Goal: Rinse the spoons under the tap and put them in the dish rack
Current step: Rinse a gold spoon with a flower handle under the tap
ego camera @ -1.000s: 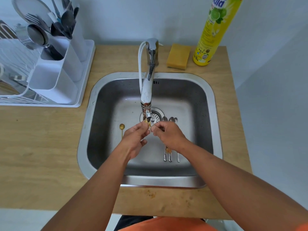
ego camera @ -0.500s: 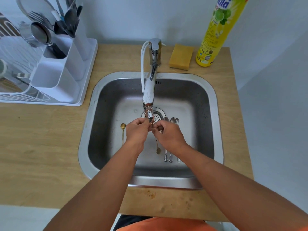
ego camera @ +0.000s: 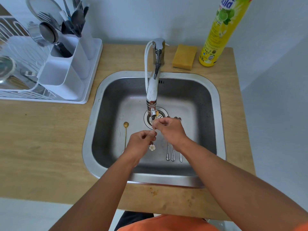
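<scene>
A thin gold spoon with a white flower charm (ego camera: 152, 147) on its handle end is held under the tap (ego camera: 152, 90). My left hand (ego camera: 140, 144) pinches its handle low down. My right hand (ego camera: 170, 129) grips its upper part just below the spout; the bowl is hidden by my fingers. A second gold spoon (ego camera: 125, 130) lies on the sink floor at the left. Three silver spoons (ego camera: 173, 154) lie side by side on the right, partly under my right wrist. The white dish rack (ego camera: 50, 75) stands at the back left.
The steel sink (ego camera: 218, 114) is set in a wooden counter (ego camera: 41, 147). The rack's white cutlery holder (ego camera: 66, 72) holds several utensils. A yellow sponge (ego camera: 184, 57) and a tall yellow dish-soap bottle (ego camera: 220, 32) stand behind the sink at the right.
My left hand has slid down the handle toward me, and the flower charm now hangs in view below it. My right hand stays up by the spout.
</scene>
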The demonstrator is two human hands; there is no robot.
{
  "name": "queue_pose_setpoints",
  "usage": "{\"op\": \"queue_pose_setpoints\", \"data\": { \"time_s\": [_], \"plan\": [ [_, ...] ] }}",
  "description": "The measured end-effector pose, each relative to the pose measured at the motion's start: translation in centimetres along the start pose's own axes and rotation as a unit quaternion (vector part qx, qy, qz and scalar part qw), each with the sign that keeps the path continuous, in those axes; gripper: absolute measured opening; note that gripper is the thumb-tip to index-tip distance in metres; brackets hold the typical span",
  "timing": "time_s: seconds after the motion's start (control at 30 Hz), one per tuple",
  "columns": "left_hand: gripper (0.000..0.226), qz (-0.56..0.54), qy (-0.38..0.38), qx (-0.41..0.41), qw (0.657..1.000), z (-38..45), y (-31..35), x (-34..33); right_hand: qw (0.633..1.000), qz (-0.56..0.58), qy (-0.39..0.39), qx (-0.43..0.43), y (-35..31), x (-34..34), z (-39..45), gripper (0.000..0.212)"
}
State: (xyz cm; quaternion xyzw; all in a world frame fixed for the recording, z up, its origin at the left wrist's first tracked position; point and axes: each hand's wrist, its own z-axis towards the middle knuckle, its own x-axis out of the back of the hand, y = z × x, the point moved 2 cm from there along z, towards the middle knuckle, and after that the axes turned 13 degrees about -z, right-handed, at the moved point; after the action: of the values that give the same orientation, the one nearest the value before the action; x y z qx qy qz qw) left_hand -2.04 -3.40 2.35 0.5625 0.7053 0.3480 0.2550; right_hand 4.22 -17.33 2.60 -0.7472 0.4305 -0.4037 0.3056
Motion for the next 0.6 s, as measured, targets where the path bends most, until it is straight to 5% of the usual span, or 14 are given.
{"op": "queue_pose_setpoints", "data": {
  "time_s": [0.3, 0.6],
  "plan": [
    [0.020, 0.021, -0.002, 0.007, 1.000, -0.9, -0.4, 0.4, 0.995, 0.029, -0.029, -0.086, -0.1, -0.2, -0.5, 0.007],
    [0.025, -0.016, 0.030, -0.026, 0.999, 0.3, 2.2, -1.2, 0.995, 0.052, -0.007, -0.083, -0.8, 0.0, -0.1, 0.009]
  ]
}}
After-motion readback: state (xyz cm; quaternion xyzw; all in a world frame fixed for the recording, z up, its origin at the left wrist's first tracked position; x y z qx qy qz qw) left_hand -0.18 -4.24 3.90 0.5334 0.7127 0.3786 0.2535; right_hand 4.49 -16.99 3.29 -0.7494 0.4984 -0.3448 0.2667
